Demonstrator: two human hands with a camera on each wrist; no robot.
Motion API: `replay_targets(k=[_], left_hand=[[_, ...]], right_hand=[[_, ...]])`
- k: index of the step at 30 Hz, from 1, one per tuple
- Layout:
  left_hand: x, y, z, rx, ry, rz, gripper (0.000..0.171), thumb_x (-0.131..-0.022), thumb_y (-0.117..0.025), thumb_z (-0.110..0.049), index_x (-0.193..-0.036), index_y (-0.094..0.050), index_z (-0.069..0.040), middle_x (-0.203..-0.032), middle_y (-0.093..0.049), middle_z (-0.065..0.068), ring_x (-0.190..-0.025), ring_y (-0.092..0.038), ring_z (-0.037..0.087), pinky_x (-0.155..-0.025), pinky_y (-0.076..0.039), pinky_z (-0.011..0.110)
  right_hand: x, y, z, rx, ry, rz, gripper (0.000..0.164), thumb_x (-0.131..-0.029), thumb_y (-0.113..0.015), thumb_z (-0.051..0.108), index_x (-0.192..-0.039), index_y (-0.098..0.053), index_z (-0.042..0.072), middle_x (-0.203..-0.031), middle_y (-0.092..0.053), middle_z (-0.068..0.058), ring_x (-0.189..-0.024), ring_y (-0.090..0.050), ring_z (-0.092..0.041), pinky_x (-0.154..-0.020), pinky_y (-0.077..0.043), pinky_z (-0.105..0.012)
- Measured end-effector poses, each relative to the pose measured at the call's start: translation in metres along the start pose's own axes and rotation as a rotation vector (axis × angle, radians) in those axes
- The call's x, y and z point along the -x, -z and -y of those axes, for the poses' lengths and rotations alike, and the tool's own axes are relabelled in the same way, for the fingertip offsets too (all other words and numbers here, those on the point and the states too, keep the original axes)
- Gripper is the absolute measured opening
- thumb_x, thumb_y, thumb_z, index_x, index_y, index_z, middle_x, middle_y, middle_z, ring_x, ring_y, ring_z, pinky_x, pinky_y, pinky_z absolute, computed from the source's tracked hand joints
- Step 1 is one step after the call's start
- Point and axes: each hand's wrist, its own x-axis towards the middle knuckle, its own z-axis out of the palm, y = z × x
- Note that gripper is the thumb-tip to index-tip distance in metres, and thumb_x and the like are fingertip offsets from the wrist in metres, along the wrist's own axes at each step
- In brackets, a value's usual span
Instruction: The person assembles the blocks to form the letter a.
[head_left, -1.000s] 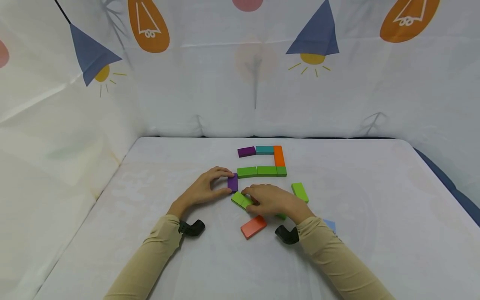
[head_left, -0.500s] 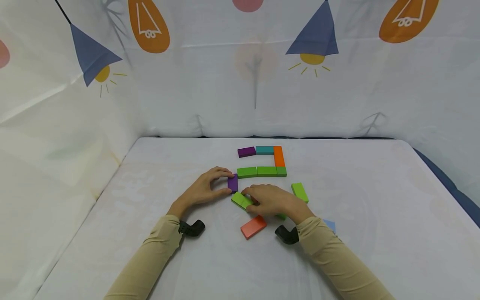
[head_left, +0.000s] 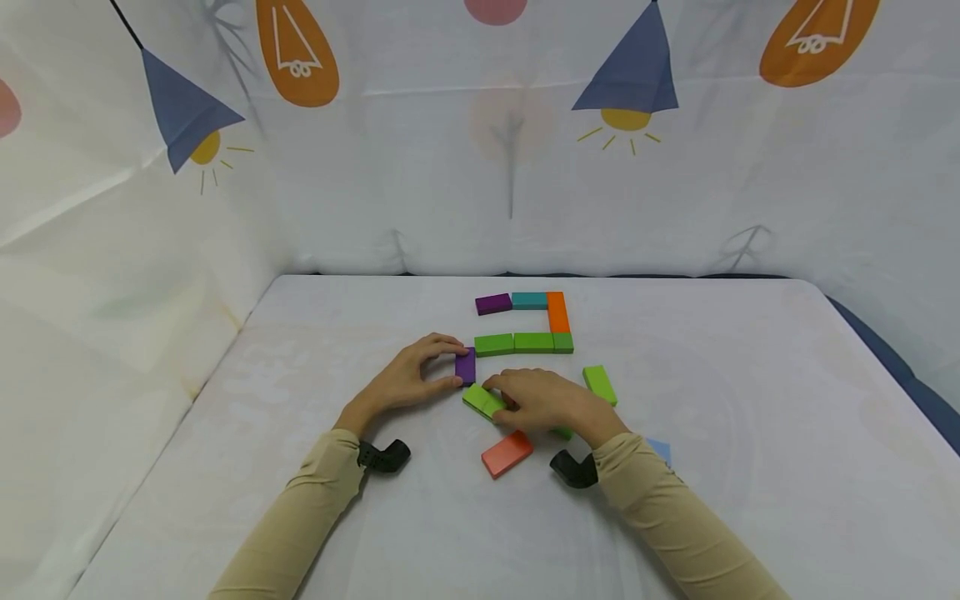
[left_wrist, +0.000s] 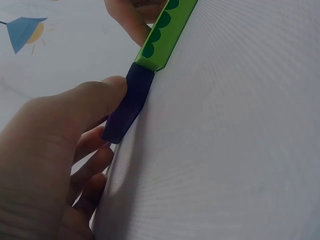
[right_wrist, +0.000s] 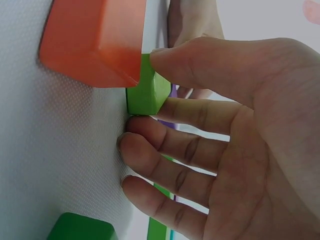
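Note:
My left hand (head_left: 405, 379) pinches a purple block (head_left: 466, 367) between thumb and fingers, flat on the white table. My right hand (head_left: 551, 400) holds a light green block (head_left: 482, 400) by its sides with thumb and index finger; the other fingers lie beside it near the cloth. In the left wrist view, the green block (left_wrist: 167, 32) shows dark green scallops along its side, and its end meets the end of the purple block (left_wrist: 129, 102). The green one stands at a slant to the purple one. My right hand covers the green block's far end.
Beyond the hands runs a bent line of blocks: purple (head_left: 492, 304), teal (head_left: 529, 301), orange (head_left: 558, 312) and several green blocks (head_left: 533, 342). A coral block (head_left: 507, 454), a lime block (head_left: 600, 385) and a partly hidden light blue block (head_left: 660, 450) lie loose around my right hand.

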Motion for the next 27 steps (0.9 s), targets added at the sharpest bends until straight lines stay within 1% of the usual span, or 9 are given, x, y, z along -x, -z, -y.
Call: replay_targets(k=[7,19,24,27], left_hand=[[-0.001,0.0,-0.001,0.001,-0.016,-0.002,0.045,-0.086,-0.068,-0.038,-0.127,-0.059,-0.023,-0.132,-0.052,-0.005,-0.127,-0.046,0.015,-0.108,-0.038,0.043],[-0.001,0.0,-0.001,0.01,-0.005,-0.009,0.045,-0.086,-0.067,-0.039,-0.127,-0.058,-0.021,-0.134,-0.049,-0.004,-0.128,-0.044,0.016,-0.108,-0.036,0.045],[-0.001,-0.001,0.0,0.007,-0.027,-0.025,0.044,-0.087,-0.067,-0.037,-0.127,-0.058,-0.021,-0.134,-0.049,-0.002,-0.127,-0.044,0.016,-0.108,-0.036,0.045],[-0.002,0.0,0.0,0.006,-0.034,-0.042,0.042,-0.088,-0.066,-0.037,-0.126,-0.058,-0.021,-0.132,-0.048,-0.003,-0.122,-0.047,0.015,-0.104,-0.04,0.043]], right_hand=[[0.001,0.0,-0.001,-0.007,0.002,0.005,0.042,-0.091,-0.06,0.027,-0.13,-0.053,0.012,-0.08,-0.052,0.004,-0.073,-0.049,-0.01,-0.065,-0.042,-0.026],[0.002,0.003,-0.001,-0.018,-0.014,0.024,0.043,-0.092,-0.059,0.028,-0.131,-0.053,0.012,-0.08,-0.052,0.004,-0.073,-0.05,-0.01,-0.065,-0.041,-0.025],[0.003,0.006,-0.005,-0.059,-0.032,0.021,0.041,-0.093,-0.056,0.027,-0.132,-0.054,0.015,-0.084,-0.054,0.005,-0.076,-0.051,-0.01,-0.069,-0.044,-0.026],[0.006,0.012,-0.009,-0.092,-0.035,0.004,0.039,-0.094,-0.054,0.024,-0.133,-0.053,0.016,-0.089,-0.057,0.005,-0.079,-0.052,-0.011,-0.072,-0.046,-0.026]])
